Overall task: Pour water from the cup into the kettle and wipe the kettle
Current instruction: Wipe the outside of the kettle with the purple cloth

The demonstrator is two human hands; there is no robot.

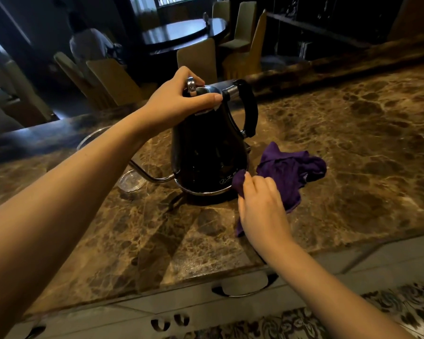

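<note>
A black kettle (209,152) with a chrome rim, a black handle on its right and a thin gooseneck spout pointing left stands on the brown marble counter (353,148). My left hand (181,99) grips the kettle's lid and top rim from above. My right hand (261,206) holds a purple cloth (289,172) and presses one corner against the kettle's lower right side near its base. The remainder of the cloth trails on the counter to the right. A clear glass cup (130,181) sits on the counter under the spout, left of the kettle.
The counter's front edge runs above grey drawers with a curved metal handle (245,288). Behind the counter are upholstered chairs (113,79), a dark round table (184,33) and a person in white (88,45) at the far left.
</note>
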